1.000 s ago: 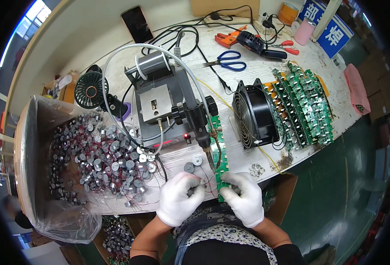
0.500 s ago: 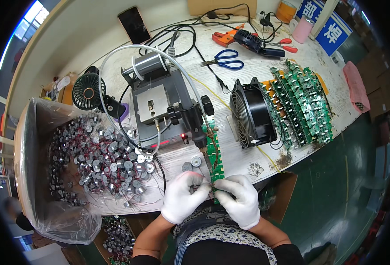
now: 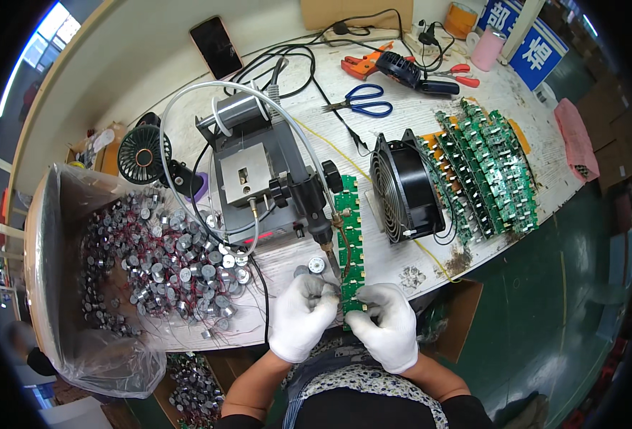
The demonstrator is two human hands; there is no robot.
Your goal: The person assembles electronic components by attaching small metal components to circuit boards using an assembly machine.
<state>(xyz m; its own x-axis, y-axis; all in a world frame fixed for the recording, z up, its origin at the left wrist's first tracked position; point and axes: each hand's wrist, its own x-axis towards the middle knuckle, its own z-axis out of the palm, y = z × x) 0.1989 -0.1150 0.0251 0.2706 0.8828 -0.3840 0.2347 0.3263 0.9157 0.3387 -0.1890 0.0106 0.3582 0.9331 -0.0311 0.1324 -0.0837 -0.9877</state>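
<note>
A long green circuit board strip (image 3: 351,247) lies lengthwise in front of me, beneath the soldering iron (image 3: 323,232) of a bench soldering machine (image 3: 248,171). The iron's tip points down at the strip's left edge. My left hand (image 3: 303,317), in a white glove, is closed in a pinch just left of the strip, close to the tip; what it holds is hidden. On the strip's near end, my gloved right hand (image 3: 386,325) has thumb and fingers closed at the right edge. Small round metal motors (image 3: 316,265) sit beyond my left hand.
At left, a plastic-lined bin (image 3: 51,286) opens onto a heap of wired motors (image 3: 187,264). Right of the strip stands a black fan (image 3: 407,186), with rows of circuit boards (image 3: 491,171) behind it. Blue scissors (image 3: 366,100), cables and a phone (image 3: 216,47) lie farther back.
My left fingertips have shifted slightly toward the iron's tip. My right hand has come slightly lower along the board. More of the strip's far end now shows.
</note>
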